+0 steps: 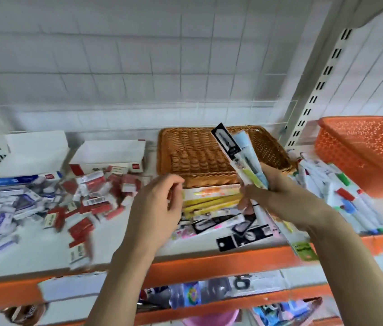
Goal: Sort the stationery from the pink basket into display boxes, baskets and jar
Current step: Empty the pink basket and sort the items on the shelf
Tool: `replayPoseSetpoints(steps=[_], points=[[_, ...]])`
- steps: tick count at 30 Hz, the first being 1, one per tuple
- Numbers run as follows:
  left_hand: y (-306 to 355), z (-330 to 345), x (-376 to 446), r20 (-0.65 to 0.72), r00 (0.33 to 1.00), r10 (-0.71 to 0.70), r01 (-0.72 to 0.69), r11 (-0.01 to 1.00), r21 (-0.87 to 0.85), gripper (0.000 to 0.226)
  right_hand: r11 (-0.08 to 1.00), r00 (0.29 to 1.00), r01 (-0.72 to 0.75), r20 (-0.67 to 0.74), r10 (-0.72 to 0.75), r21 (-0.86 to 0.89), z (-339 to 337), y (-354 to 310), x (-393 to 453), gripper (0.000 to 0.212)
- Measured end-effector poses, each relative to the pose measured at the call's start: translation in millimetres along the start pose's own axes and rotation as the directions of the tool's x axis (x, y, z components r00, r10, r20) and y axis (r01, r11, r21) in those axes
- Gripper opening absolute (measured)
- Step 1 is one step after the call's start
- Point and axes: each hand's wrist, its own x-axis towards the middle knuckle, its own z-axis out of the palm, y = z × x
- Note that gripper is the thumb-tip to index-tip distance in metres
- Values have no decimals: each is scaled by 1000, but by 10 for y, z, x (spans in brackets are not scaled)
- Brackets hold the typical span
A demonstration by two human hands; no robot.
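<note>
Head view, right hand: the right hand (277, 194) has its fingers curled round a bunch of long flat pen packs (242, 156). The packs are black, white, blue and yellow. They stick up and lean left, in front of the brown woven basket (185, 151).

Head view, left hand: the left hand (159, 203) holds nothing. Its fingers are loosely bent and a little apart, just left of the bunch.

Head view, shelf: more flat packs in yellow, pink and black (218, 215) lie in a heap on the white shelf (32, 252), in front of the woven basket. Small red and white boxes (91, 196) and small blue and white boxes (9, 203) lie spread out on the left, near two white display boxes (108, 154). White markers with coloured caps (341, 196) lie on the right, beside an orange plastic basket (362, 149).

Head view, pink basket: a bit of a pink tub (209, 320) shows at the bottom; I cannot tell what is in it.

Step now: it looks like gathering the pen packs into one neat bunch.

Next move: the woven basket looks empty, so the bunch may go in there. The left hand would need to help square it up first.
</note>
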Motion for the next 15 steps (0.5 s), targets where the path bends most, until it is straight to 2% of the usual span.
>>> replayPoseSetpoints(steps=[2,5,8,11,15], points=[[169,225,14,2,1000,-15,15,1000,-1,15,982,998,28,-51,-38,-185,-307,184,-4,21],[355,473,-7,4,999,-44,43,998,36,15,892,990,102,-39,-132,-441,-588,356,36,10],[455,579,-72,-17,994,-106,107,992,62,16,790,978,179,23,-205,-586,-569,421,115,15],[441,526,-140,-91,975,-203,213,970,116,15,701,976,208,99,-194,-682,-360,456,177,35],[331,336,-249,-166,942,-292,317,935,156,14,461,981,180,122,-152,-869,-35,442,218,48]])
